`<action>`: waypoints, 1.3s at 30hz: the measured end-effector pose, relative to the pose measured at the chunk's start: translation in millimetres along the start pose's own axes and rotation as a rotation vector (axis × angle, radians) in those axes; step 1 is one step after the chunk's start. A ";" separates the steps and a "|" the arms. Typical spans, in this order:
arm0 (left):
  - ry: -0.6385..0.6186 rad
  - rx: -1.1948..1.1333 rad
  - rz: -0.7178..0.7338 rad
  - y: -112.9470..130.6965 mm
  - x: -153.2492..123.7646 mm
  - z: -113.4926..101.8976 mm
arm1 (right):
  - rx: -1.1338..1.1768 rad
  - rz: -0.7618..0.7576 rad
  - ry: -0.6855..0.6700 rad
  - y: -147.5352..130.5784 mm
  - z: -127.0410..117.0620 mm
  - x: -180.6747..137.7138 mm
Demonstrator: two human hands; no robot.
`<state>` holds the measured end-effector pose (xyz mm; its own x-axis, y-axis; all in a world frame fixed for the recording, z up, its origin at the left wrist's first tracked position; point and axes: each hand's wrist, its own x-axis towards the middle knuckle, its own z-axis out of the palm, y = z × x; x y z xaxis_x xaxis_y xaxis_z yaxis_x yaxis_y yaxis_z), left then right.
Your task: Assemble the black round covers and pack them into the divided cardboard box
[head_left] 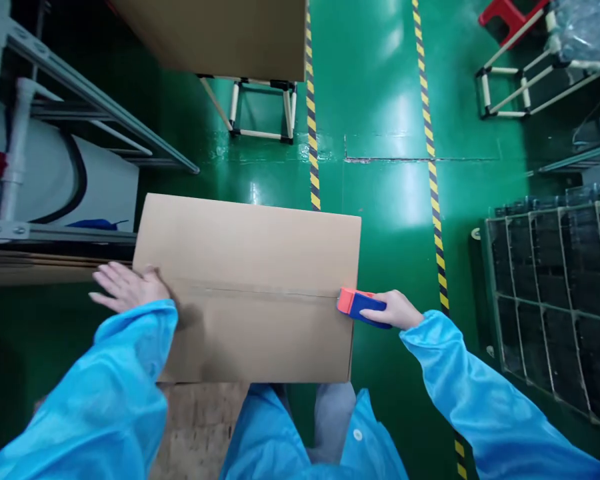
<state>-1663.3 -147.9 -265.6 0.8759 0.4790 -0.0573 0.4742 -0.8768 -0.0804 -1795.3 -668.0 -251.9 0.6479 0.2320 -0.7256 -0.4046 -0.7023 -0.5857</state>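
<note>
We'd guess the tape dispenser is light, stiff, best held mid-body: right hand clasping it, left hand spread at carton edge.

i wear a bright blue garment of smooth, slightly glossy cloth. my left sleeve fills the lower left of the frame, loose and creased; my right sleeve reaches the lower right corner, equally full. cuffs narrow at my bare left hand and right hand. bottom centre: grey trousers, one round white button.
</note>
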 end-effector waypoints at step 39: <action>-0.899 0.330 1.401 317.9 -313.9 67.0 | -0.079 0.518 0.239 135.2 13.8 -30.0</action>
<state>-1793.5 -574.1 -339.8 0.1971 -0.6258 -0.7547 -0.7025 -0.6270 0.3365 -1878.3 -760.7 -314.4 0.5094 -0.3077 -0.8036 -0.6644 -0.7341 -0.1401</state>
